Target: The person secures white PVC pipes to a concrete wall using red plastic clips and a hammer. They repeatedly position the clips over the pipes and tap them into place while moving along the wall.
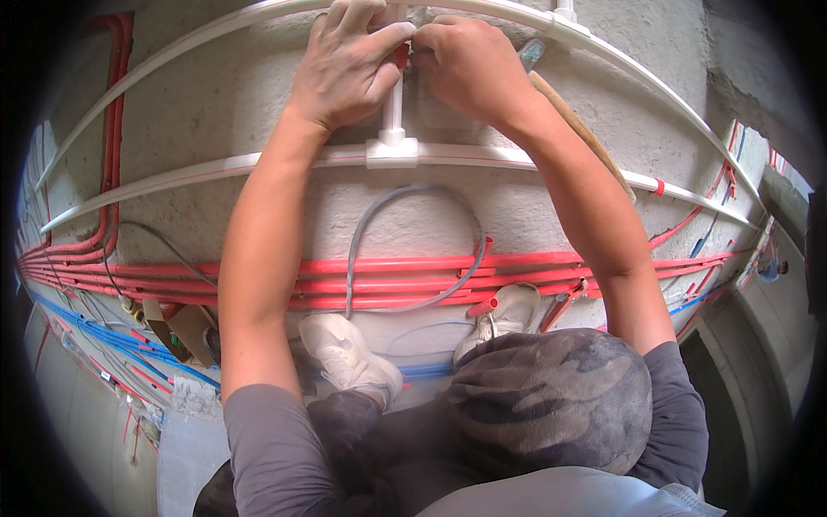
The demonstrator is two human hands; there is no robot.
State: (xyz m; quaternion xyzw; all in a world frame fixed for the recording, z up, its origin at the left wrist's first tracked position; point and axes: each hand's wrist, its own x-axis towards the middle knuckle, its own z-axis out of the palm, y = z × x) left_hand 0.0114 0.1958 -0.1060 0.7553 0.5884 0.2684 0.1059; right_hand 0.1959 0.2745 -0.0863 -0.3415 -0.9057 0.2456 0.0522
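My left hand (345, 73) is at the top centre, fingers bent and closed around a small red fitting (401, 55) on a short white pipe (393, 108). My right hand (465, 69) is closed beside it, fingertips meeting at that spot; what they grip is hidden. Below, the short pipe joins a long white pipe (465, 155) at a white tee (392, 153). A second white pipe (629, 73) arcs above. Behind my right forearm lies a tool (564, 116) with a wooden handle and greenish head.
Red conduits (413, 265) cross the concrete surface (233, 103), with a loop of grey cable (474, 224). Blue pipes (121, 336) and an open cardboard box (172, 332) sit lower left. My shoes (345, 353) and camouflage-clad knee (551, 396) are below.
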